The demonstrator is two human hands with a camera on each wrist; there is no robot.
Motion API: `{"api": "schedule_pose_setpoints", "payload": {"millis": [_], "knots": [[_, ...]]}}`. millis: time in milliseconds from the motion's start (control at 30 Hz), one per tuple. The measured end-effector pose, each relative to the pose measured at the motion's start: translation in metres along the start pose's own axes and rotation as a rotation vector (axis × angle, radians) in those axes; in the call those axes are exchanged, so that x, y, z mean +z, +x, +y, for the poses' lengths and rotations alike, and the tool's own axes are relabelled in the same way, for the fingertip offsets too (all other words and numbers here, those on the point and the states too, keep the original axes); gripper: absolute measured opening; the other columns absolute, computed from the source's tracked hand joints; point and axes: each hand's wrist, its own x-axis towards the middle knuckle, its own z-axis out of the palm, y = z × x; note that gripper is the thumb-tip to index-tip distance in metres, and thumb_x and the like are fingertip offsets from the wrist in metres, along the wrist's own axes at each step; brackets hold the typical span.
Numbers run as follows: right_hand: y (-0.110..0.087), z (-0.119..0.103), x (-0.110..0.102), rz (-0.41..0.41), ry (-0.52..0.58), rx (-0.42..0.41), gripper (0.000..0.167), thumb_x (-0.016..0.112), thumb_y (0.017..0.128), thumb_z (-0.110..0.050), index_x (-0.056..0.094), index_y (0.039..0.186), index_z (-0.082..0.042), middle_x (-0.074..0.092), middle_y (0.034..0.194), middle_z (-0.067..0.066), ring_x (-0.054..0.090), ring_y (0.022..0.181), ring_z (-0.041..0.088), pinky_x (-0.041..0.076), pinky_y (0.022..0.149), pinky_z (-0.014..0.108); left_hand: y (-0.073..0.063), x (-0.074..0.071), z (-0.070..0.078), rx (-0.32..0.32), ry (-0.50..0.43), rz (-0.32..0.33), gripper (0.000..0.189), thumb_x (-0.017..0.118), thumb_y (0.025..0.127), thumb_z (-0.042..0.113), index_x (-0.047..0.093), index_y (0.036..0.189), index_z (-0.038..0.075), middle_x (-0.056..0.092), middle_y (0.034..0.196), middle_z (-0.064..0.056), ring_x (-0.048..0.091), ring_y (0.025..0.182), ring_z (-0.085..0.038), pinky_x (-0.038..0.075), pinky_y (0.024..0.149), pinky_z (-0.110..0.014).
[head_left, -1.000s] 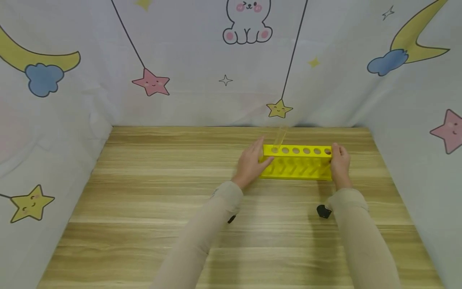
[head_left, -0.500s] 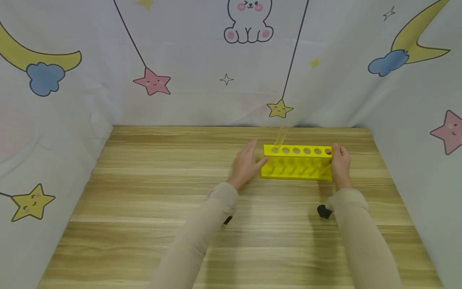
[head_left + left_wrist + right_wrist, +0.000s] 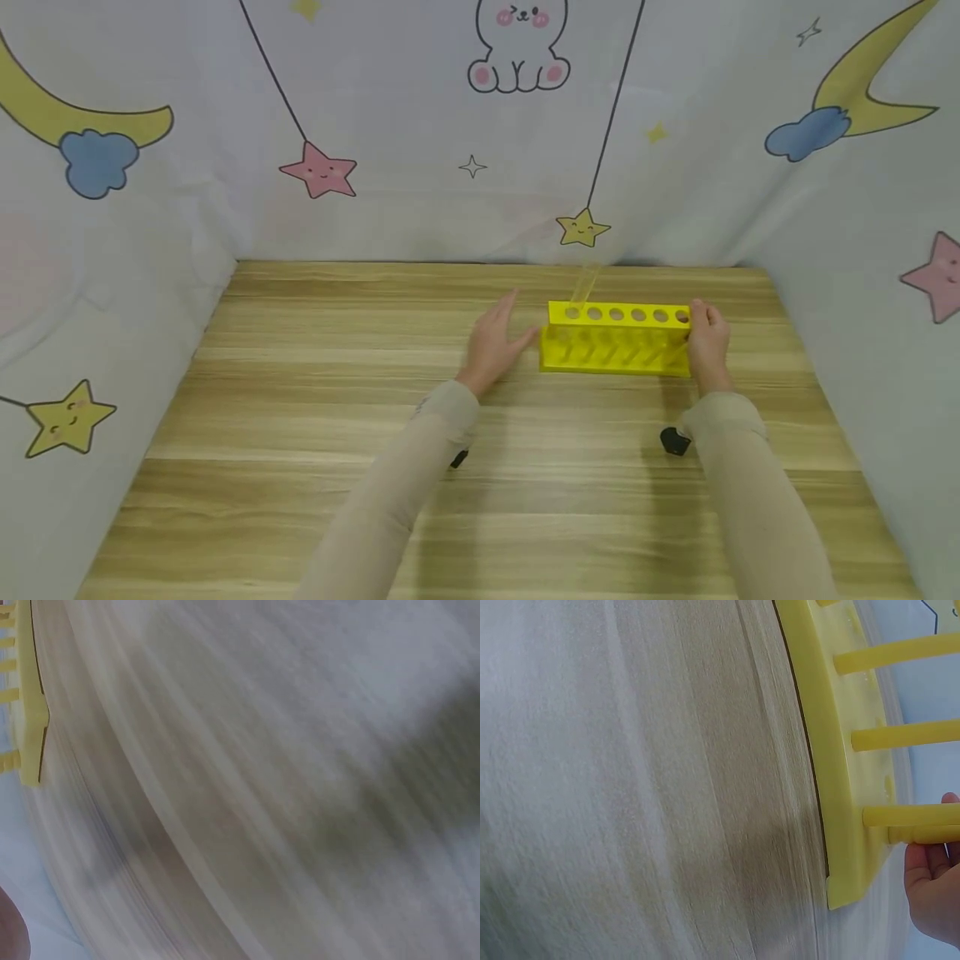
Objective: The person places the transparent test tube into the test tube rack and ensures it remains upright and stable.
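A yellow test tube rack point(image 3: 615, 362) stands on the table, with a row of several round holes along its top and pegs along its base. A clear test tube point(image 3: 583, 286) leans out of the leftmost hole. My right hand point(image 3: 708, 340) grips the rack's right end; in the right wrist view its fingertips point(image 3: 917, 862) are at the end post, beside the pegs point(image 3: 900, 735). Left of the rack, my left hand point(image 3: 491, 343) has its fingers spread and holds nothing, the thumb pointing at the rack's left end. The left wrist view shows the rack's base point(image 3: 31, 712) at its edge.
The wood-grain table point(image 3: 300, 400) runs back to a white curtain point(image 3: 390, 108) printed with stars, moons and a bear. Side curtains point(image 3: 870, 317) border it left and right. A small black wrist-worn piece point(image 3: 674, 441) shows under the right cuff.
My left hand has let go of the rack's left end and moved away to the left. The right hand keeps its grip, and the rack stays in place.
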Motion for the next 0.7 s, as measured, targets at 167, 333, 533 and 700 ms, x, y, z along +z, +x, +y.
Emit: {"api": "schedule_pose_setpoints", "payload": {"millis": [167, 333, 533, 700], "knots": [[-0.002, 0.0, -0.003, -0.019, -0.078, -0.045, 0.031, 0.033, 0.092, -0.044, 0.048, 0.083, -0.018, 0.05, 0.081, -0.013, 0.04, 0.068, 0.009, 0.035, 0.06, 0.016, -0.002, -0.002, -0.009, -0.01, -0.005, 0.016, 0.067, 0.055, 0.084, 0.042, 0.03, 0.137, 0.01, 0.038, 0.139, -0.006, 0.039, 0.125, -0.022, 0.03, 0.104, -0.037], [-0.002, -0.001, -0.005, -0.056, -0.064, -0.027, 0.033, 0.035, 0.091, -0.045, 0.047, 0.082, -0.016, 0.051, 0.082, -0.013, 0.041, 0.068, 0.009, 0.037, 0.059, 0.015, -0.004, -0.006, -0.013, -0.048, -0.012, 0.005, 0.066, 0.053, 0.084, 0.044, 0.029, 0.138, 0.014, 0.037, 0.139, -0.004, 0.038, 0.126, -0.021, 0.03, 0.105, -0.037], [-0.003, -0.005, -0.008, -0.127, 0.082, 0.036, 0.032, 0.039, 0.09, -0.043, 0.045, 0.083, -0.013, 0.05, 0.089, -0.011, 0.045, 0.078, 0.005, 0.039, 0.063, 0.018, -0.008, -0.009, -0.017, -0.07, -0.024, 0.006, 0.066, 0.052, 0.085, 0.044, 0.03, 0.137, 0.011, 0.036, 0.14, -0.004, 0.037, 0.127, -0.022, 0.029, 0.105, -0.038], [-0.003, -0.007, -0.01, -0.084, 0.096, 0.068, 0.03, 0.04, 0.089, -0.046, 0.045, 0.084, -0.016, 0.044, 0.089, -0.01, 0.045, 0.08, 0.003, 0.042, 0.065, 0.018, -0.012, -0.01, -0.021, -0.074, -0.021, 0.035, 0.065, 0.054, 0.084, 0.042, 0.032, 0.137, 0.01, 0.038, 0.138, -0.007, 0.038, 0.126, -0.022, 0.03, 0.105, -0.038]]}}
